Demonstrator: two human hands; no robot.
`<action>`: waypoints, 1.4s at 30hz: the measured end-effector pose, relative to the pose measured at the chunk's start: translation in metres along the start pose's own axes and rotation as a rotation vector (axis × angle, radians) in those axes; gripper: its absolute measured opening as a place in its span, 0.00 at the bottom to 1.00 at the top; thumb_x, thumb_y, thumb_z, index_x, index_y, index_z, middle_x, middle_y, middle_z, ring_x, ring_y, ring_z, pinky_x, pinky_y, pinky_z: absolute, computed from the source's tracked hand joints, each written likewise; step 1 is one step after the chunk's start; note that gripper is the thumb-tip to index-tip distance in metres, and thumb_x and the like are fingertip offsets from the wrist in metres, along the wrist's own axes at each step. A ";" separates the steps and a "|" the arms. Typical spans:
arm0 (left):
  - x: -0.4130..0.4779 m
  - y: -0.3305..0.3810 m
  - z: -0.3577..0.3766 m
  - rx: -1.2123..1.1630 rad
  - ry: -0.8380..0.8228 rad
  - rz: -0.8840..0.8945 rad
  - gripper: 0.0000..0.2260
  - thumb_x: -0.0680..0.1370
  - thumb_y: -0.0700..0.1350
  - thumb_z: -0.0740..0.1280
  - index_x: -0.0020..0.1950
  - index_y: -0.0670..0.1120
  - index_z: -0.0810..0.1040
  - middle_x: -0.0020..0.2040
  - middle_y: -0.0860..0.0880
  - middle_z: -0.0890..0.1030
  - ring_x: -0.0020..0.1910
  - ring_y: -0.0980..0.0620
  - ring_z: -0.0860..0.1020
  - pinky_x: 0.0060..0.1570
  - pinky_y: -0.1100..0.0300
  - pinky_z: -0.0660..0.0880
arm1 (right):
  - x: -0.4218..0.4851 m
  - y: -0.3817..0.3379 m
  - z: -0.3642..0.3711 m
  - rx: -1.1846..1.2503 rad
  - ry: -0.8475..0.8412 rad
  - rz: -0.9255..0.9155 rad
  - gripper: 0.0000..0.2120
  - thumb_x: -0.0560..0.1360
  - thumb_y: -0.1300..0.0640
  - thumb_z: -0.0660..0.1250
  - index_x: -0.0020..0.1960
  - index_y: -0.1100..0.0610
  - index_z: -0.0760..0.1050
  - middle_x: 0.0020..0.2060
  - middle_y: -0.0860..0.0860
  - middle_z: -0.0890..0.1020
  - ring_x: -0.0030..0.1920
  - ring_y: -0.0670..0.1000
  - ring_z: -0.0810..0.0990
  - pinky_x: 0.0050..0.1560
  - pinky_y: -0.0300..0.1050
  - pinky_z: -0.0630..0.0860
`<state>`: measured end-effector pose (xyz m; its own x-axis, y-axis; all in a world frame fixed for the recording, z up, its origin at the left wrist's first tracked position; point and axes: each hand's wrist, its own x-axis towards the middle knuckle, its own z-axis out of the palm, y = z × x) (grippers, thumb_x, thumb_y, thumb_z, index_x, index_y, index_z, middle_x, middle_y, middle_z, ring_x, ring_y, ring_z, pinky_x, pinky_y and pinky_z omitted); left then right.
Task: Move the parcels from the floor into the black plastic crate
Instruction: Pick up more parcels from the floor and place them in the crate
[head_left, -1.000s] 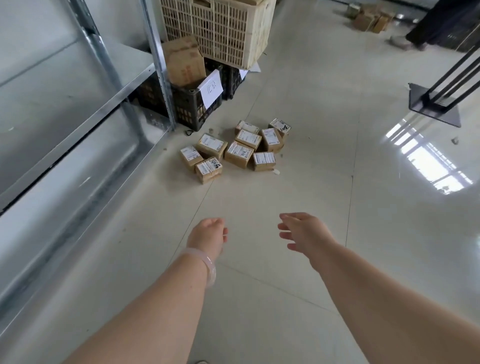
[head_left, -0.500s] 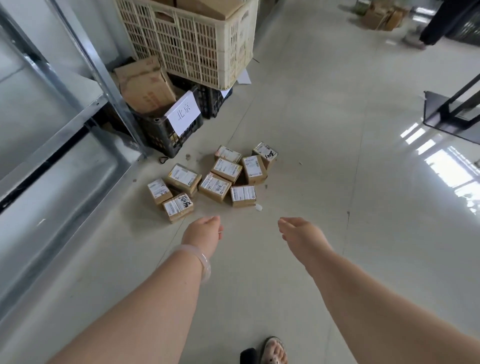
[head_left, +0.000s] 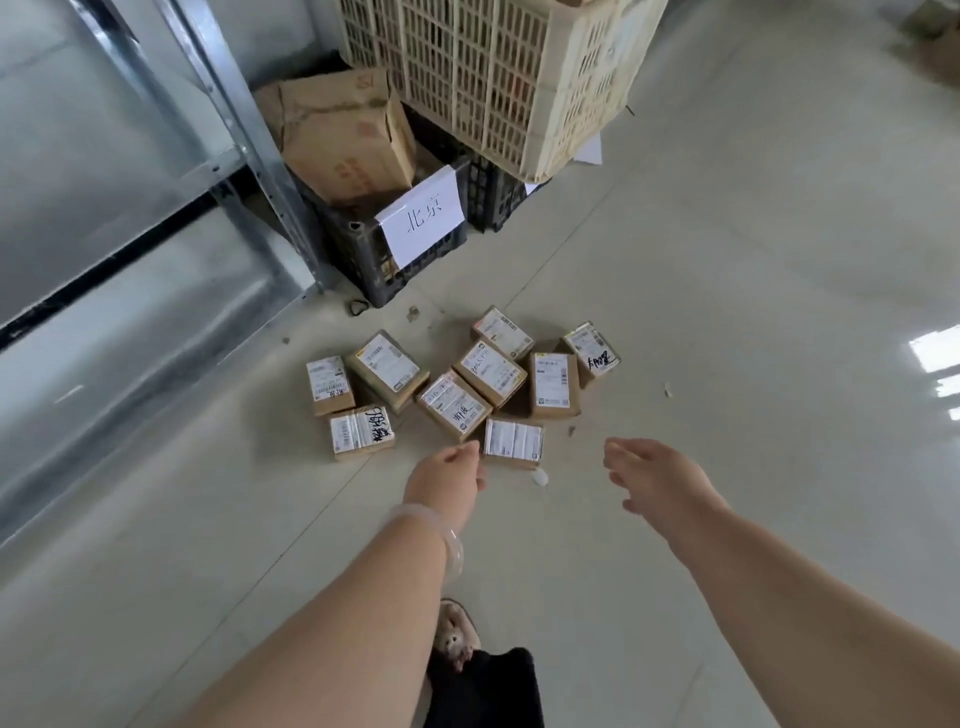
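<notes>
Several small brown parcels (head_left: 453, 402) with white labels lie clustered on the pale floor. Behind them stands the black plastic crate (head_left: 363, 249) with a white paper sign on its front; a large cardboard box (head_left: 340, 140) sits in it. My left hand (head_left: 448, 477), with a pale bangle on the wrist, hovers just short of the nearest parcel (head_left: 513, 440), fingers loosely curled and holding nothing. My right hand (head_left: 652, 478) is stretched out to the right of that parcel, fingers apart and empty.
A metal shelf rack (head_left: 156, 218) fills the left side. A cream slatted crate (head_left: 498, 78) rests on another black crate (head_left: 493, 195) behind. My foot in a slipper (head_left: 457, 631) shows below. Boxes lie far right at the back (head_left: 935, 47).
The view has closed in on the parcels and crate. Both hands now reach close to the nearest parcel, and my foot has come further into view.
</notes>
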<state>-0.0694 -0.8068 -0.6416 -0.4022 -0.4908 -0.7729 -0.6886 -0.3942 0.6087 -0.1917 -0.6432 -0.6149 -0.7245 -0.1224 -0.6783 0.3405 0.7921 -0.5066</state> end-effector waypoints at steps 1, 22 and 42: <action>0.012 0.005 0.001 -0.003 0.004 -0.010 0.10 0.80 0.51 0.61 0.40 0.52 0.75 0.46 0.49 0.83 0.51 0.48 0.81 0.59 0.46 0.75 | 0.015 -0.009 0.000 -0.022 -0.007 -0.004 0.09 0.75 0.46 0.63 0.50 0.47 0.80 0.48 0.50 0.84 0.51 0.55 0.82 0.57 0.58 0.78; 0.299 -0.147 0.122 -0.045 0.208 -0.238 0.18 0.80 0.50 0.60 0.70 0.51 0.69 0.63 0.49 0.75 0.63 0.45 0.75 0.62 0.46 0.73 | 0.351 0.065 0.148 -0.447 -0.268 -0.165 0.16 0.80 0.53 0.59 0.65 0.45 0.74 0.55 0.48 0.73 0.47 0.49 0.76 0.52 0.46 0.76; 0.343 -0.204 0.187 -0.524 0.042 -0.312 0.22 0.83 0.47 0.56 0.71 0.69 0.57 0.60 0.57 0.77 0.58 0.55 0.78 0.60 0.47 0.76 | 0.405 0.120 0.192 -0.432 -0.446 -0.144 0.16 0.77 0.47 0.64 0.65 0.39 0.73 0.52 0.43 0.81 0.44 0.45 0.78 0.32 0.37 0.71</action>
<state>-0.1792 -0.7494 -1.0641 -0.1979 -0.3161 -0.9279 -0.3778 -0.8489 0.3698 -0.3291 -0.7122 -1.0526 -0.3942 -0.4087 -0.8232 -0.0814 0.9077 -0.4117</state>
